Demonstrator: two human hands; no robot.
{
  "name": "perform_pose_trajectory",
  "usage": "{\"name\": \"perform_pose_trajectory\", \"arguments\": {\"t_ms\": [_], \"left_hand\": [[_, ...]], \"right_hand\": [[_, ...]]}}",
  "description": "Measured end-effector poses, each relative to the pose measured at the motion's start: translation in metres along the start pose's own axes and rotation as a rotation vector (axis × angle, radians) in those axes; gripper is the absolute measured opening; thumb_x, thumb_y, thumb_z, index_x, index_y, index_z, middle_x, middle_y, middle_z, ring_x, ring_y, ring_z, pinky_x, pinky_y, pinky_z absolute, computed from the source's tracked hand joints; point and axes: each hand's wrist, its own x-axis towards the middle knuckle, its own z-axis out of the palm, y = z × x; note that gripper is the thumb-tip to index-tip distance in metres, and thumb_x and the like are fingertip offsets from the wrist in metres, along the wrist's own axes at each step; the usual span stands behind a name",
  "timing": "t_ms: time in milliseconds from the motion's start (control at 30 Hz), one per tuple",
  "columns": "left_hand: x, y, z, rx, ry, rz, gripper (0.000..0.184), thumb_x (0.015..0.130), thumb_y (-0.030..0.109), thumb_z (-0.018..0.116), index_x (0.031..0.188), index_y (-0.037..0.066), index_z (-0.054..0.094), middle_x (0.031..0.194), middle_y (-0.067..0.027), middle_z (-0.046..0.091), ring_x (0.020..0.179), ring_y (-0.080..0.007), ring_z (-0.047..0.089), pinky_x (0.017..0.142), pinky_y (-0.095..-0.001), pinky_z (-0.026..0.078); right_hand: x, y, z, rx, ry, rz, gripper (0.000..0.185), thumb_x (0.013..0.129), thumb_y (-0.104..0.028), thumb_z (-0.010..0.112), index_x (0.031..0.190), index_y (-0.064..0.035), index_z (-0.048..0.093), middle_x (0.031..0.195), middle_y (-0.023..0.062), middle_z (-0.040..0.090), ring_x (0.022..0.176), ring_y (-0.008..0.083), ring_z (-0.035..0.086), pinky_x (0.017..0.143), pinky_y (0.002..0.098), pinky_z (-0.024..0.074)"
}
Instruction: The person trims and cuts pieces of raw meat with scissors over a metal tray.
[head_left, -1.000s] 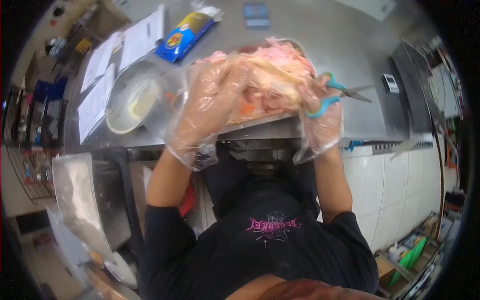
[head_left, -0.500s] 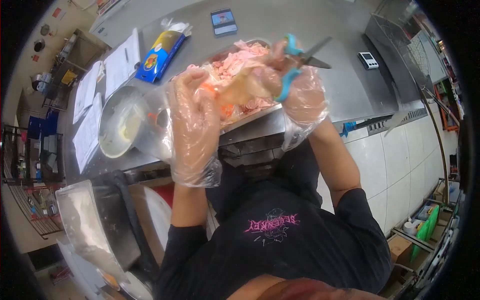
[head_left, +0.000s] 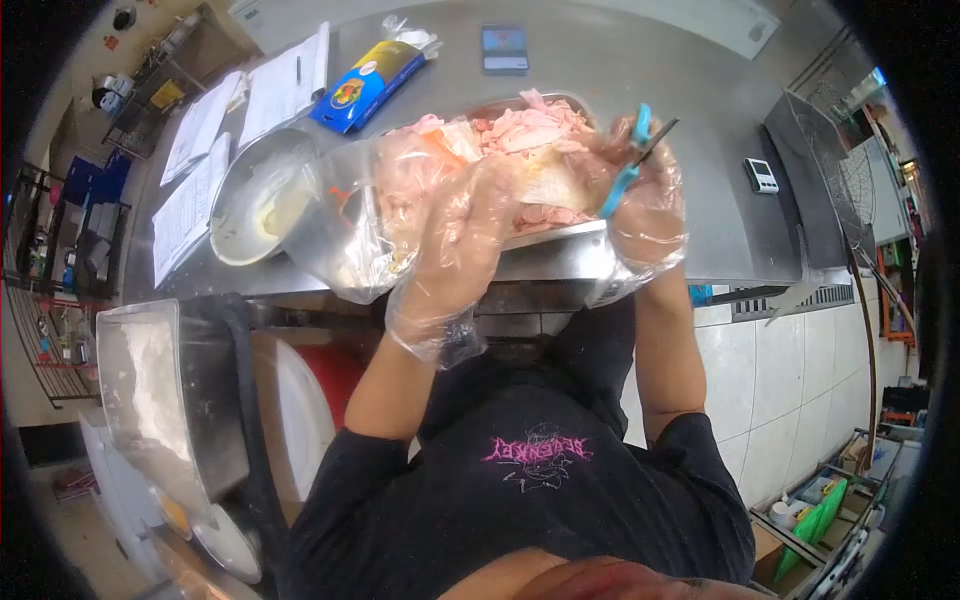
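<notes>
Both my hands wear clear plastic gloves. My right hand is closed around scissors with light-blue handles, their dark blades pointing up and right. A pale, yellowish piece of raw meat, perhaps chicken skin, stretches between my hands. My left hand, slightly blurred, has its fingers curled at the left end of that piece. Beneath and behind lies a metal tray heaped with pink raw meat. Beside my left hand a clear plastic bag holds more pink meat.
A bowl with pale residue stands left of the bag. Written sheets, a blue-and-yellow packet and a phone lie farther back. At right is a small white timer. A bin of white powder stands below the table edge.
My left hand has moved right, toward the tray, showing more of the meat-filled bag. The scissors have turned, their blades now steeper. The whole view has shifted slightly.
</notes>
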Motion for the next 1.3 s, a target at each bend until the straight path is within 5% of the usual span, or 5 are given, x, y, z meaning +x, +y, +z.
{"name": "perform_pose_trajectory", "arguments": {"t_ms": [233, 400, 700, 1133, 1300], "left_hand": [[-0.017, -0.001, -0.007, 0.282, -0.101, 0.076, 0.041, 0.099, 0.006, 0.059, 0.138, -0.006, 0.053, 0.138, -0.0215, 0.055, 0.123, -0.0283, 0.060, 0.092, -0.0352, 0.056], [0.001, -0.016, -0.005, -1.928, -0.217, -0.703, 0.055, 0.107, 0.029, 0.045, 0.151, -0.001, 0.028, 0.137, -0.0246, 0.054, 0.116, -0.0365, 0.063, 0.071, -0.0358, 0.064], [0.020, 0.037, -0.023, -1.607, 0.220, -1.176, 0.052, 0.107, 0.037, 0.043, 0.140, -0.004, 0.042, 0.112, -0.0211, 0.065, 0.069, -0.0254, 0.070, 0.047, -0.0259, 0.056], [0.000, 0.034, -0.019, -1.063, -0.451, -0.845, 0.036, 0.104, 0.020, 0.048, 0.132, -0.001, 0.056, 0.115, -0.0135, 0.066, 0.104, -0.0186, 0.063, 0.094, -0.0335, 0.052], [0.008, 0.044, -0.011, -0.852, -0.297, -0.686, 0.028, 0.105, 0.024, 0.048, 0.104, 0.000, 0.062, 0.082, -0.0090, 0.060, 0.070, -0.0169, 0.055, 0.066, -0.0336, 0.048]], "right_hand": [[-0.013, 0.015, 0.008, 0.106, 0.150, -0.064, 0.043, 0.080, 0.015, 0.075, 0.112, -0.0048, 0.054, 0.103, 0.0018, 0.050, 0.103, 0.0166, 0.062, 0.093, 0.0331, 0.0544], [-0.014, 0.007, 0.009, -0.057, 0.100, -0.063, 0.041, 0.082, 0.014, 0.072, 0.112, -0.0035, 0.050, 0.103, 0.0036, 0.052, 0.101, 0.0171, 0.062, 0.090, 0.0321, 0.0541], [-0.041, -0.009, -0.012, -0.439, -0.609, 0.368, 0.061, 0.082, -0.057, 0.078, 0.099, -0.0002, 0.064, 0.072, 0.0035, 0.062, 0.072, 0.0166, 0.061, 0.067, 0.0312, 0.0502], [-0.067, 0.006, 0.001, 0.034, -0.636, 0.543, 0.066, 0.086, -0.066, 0.068, 0.090, -0.0005, 0.066, 0.077, 0.0007, 0.061, 0.074, 0.0105, 0.055, 0.068, 0.0282, 0.0467], [-0.072, -0.001, 0.010, 0.138, -0.514, 0.584, 0.070, 0.084, -0.069, 0.069, 0.091, 0.0007, 0.066, 0.081, 0.0003, 0.061, 0.079, 0.0104, 0.055, 0.070, 0.0284, 0.0470]]}}
